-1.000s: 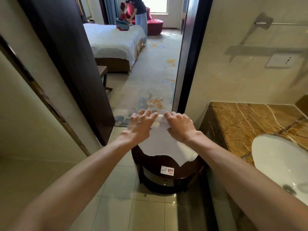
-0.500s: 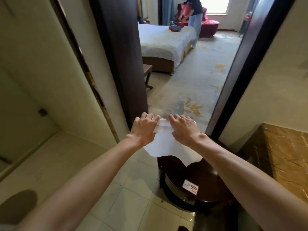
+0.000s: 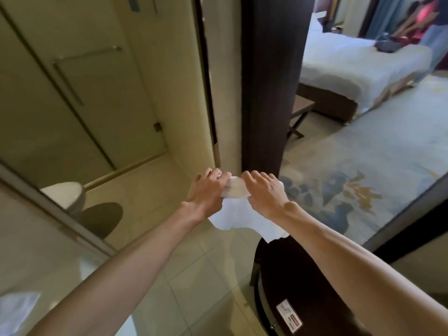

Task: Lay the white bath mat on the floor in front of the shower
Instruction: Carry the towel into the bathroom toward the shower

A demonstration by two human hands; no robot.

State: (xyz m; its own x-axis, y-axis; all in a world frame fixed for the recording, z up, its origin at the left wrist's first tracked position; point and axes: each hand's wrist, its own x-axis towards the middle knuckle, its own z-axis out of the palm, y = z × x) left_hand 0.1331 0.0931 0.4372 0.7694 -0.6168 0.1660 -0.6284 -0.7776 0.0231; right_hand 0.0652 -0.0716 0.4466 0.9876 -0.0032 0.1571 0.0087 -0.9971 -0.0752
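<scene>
Head view: our left hand [image 3: 206, 194] and right hand [image 3: 264, 197] pinched the white bath mat [image 3: 242, 220] aloft. The table [image 3: 291, 275] sticker [image 3: 289, 318] was unreadable.

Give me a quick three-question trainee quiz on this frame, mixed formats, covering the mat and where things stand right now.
1. True or false: the white bath mat already lies flat on the tiled floor.
2. Which grip holds the mat? A. left hand only. B. right hand only. C. both, close together on its top edge.
3. Fill in: the furniture with white bedding at upper right is a ___.

Key: 1 false, it hangs in the air from the hands. 2 C. 3 bed.
</scene>
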